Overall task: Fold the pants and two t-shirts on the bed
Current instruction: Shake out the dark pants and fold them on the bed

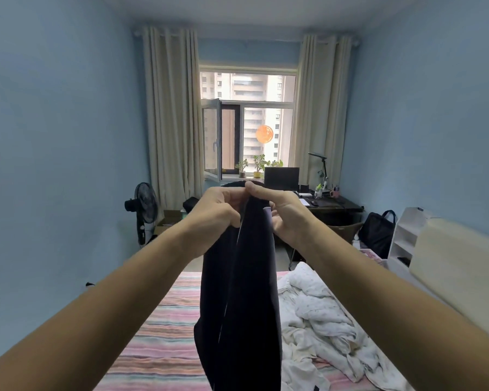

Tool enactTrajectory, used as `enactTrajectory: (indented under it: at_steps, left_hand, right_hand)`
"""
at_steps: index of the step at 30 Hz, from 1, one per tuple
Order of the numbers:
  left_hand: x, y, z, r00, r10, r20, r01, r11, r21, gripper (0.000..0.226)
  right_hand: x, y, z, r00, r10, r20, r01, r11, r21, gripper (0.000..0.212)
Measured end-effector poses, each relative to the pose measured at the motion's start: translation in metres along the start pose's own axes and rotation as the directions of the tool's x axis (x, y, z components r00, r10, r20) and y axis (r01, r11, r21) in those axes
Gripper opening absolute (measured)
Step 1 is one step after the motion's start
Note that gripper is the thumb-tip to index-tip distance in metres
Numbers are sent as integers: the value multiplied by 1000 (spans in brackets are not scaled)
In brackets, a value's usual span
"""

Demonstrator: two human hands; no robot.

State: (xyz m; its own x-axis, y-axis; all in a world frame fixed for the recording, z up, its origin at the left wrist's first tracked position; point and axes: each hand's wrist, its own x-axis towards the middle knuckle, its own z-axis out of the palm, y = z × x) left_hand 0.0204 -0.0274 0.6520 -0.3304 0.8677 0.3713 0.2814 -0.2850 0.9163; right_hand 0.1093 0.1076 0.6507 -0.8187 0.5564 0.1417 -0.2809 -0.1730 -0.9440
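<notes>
A dark navy garment hangs straight down in front of me, held up at chest height over the bed. It is long and doubled over, most likely the pants. My left hand pinches its top edge from the left. My right hand pinches the same top edge from the right, so the two hands nearly touch. The garment's lower end runs out of the frame at the bottom. No t-shirts can be told apart in this view.
A rumpled white blanket lies on the right half of the pink striped sheet. Beyond the bed stand a desk with a monitor, a black fan at the left, and a white shelf beside the padded headboard.
</notes>
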Motion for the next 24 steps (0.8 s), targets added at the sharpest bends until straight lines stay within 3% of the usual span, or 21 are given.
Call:
enactTrajectory:
  at_steps: [4,8,9,11,13,14,16,17,19,22,24]
  left_hand:
    - [2,1,-11,987,-44,155,64,990,-122,78]
    - [0,10,-29,974,-44,224,63,995,-81,56]
    - [0,14,-31,984,-31,173,34,999,-12,51]
    - [1,21,-35,990,112,-86,-95,979,179,48]
    - [5,23,-44,913,286,-290,-165,912,377,79]
    - [9,22,-51,912,280,-301,-133,894,427,102]
    - [14,18,-64,975,91,-202,-7,924,383,139]
    - [15,16,-69,992,-18,-123,59,940,335,145]
    - [16,8,-76,985,-164,45,147,954,260,127]
    - [15,0,-76,965,-202,165,182,975,129,64]
    - [15,3,-76,973,-175,150,170,984,47,60]
  right_hand:
    - [2,-2,-7,999,-25,24,25,1000,-6,38]
    - [3,-12,-10,1000,13,8,-12,998,-54,13]
    - [3,-14,-10,1000,13,8,-13,997,-81,16]
    - [5,-19,-11,999,-10,34,14,991,-132,27]
    - [6,-24,-12,996,-35,88,49,984,-171,35]
    - [6,-28,-12,992,-41,122,63,982,-177,35]
    - [6,-37,-11,980,-49,192,83,982,-171,33]
    - [6,-43,-10,973,-57,224,96,981,-168,30]
    - [7,-54,-9,956,-86,279,133,979,-156,28]
    - [10,-69,-9,942,-135,309,187,972,-146,26]
    - [12,-78,-10,939,-160,305,219,960,-173,18]
